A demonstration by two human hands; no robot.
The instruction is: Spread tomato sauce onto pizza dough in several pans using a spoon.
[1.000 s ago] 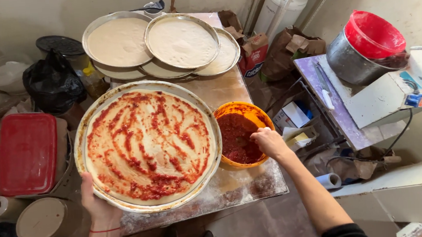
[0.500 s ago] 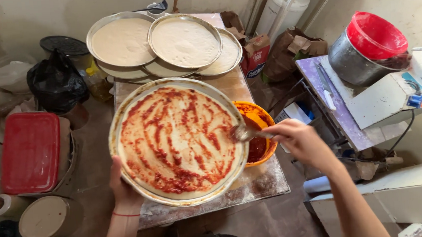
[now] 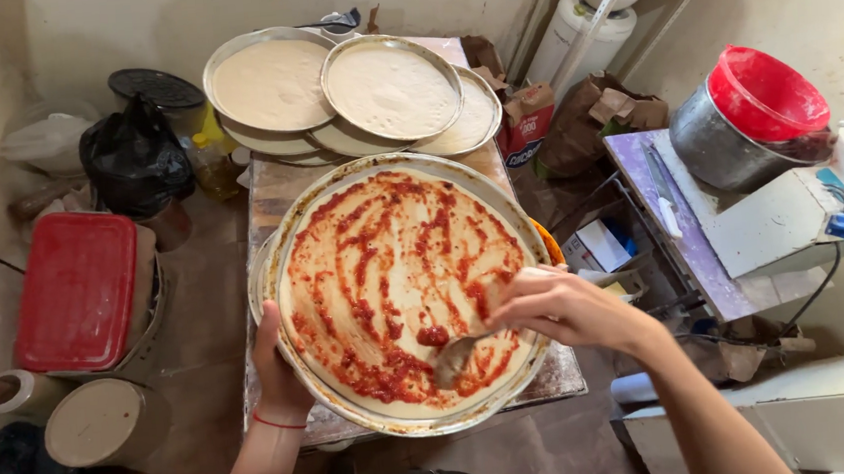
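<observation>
The table (image 3: 569,381), dusted with flour, carries nearly everything in view. At its far end a stack of round pans of plain dough (image 3: 390,89) overlaps in a cluster, none of them sauced. Nearer, and largest of all, the wide metal pan (image 3: 356,418) holds a dough round (image 3: 400,279) streaked all over with red sauce. A second ago this pan lay further to the person's left, with the orange sauce bowl (image 3: 546,240) open to view beside it; now the pan sits more to the right and hides all but a sliver of the bowl's rim at its far right edge.

The left hand (image 3: 277,374) clasps the pan's near-left rim, fingers curled under the edge, thumb on top, a red thread at the wrist. The right hand (image 3: 553,307), which was dipping into the bowl a second ago, has come back over the dough; its grip is closed around the handle of a spoon (image 3: 452,360). The spoon's bowl rests on the near part of the round, just beside a fresh blob of sauce (image 3: 432,336) that is thicker than the streaks around it. Judging from this, a new spoonful has just landed and is not yet spread.

To the left, off the table, stands a red-lidded box (image 3: 75,289).
</observation>
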